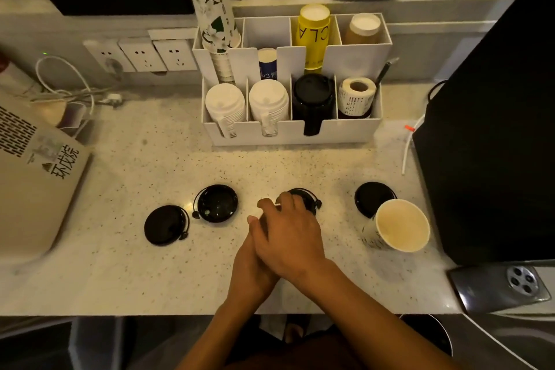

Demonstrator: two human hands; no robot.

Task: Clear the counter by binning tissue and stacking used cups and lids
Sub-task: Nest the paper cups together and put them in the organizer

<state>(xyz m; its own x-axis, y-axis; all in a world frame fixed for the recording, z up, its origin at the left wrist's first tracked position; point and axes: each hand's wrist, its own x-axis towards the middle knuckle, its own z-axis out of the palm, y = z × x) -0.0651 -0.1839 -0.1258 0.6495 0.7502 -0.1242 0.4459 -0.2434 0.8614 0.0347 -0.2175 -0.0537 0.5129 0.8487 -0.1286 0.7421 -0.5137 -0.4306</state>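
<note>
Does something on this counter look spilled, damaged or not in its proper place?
No spill or damage shows. Four black lids lie loose, one upside down, and a used paper cup leans tilted over the right-hand lid.

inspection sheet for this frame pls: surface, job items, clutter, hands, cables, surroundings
Surface: speckled counter, no spills seen.
Job's things: four black lids, at and; open paper cup at right. Tissue: nothing seen.
Clutter: white organizer holding cups, lids, label roll.
Hands: right hand lies over left hand, by the third lid; grasp unclear.
Cables: white cord by wall sockets.
Surroundings: black appliance, sink drain.
</note>
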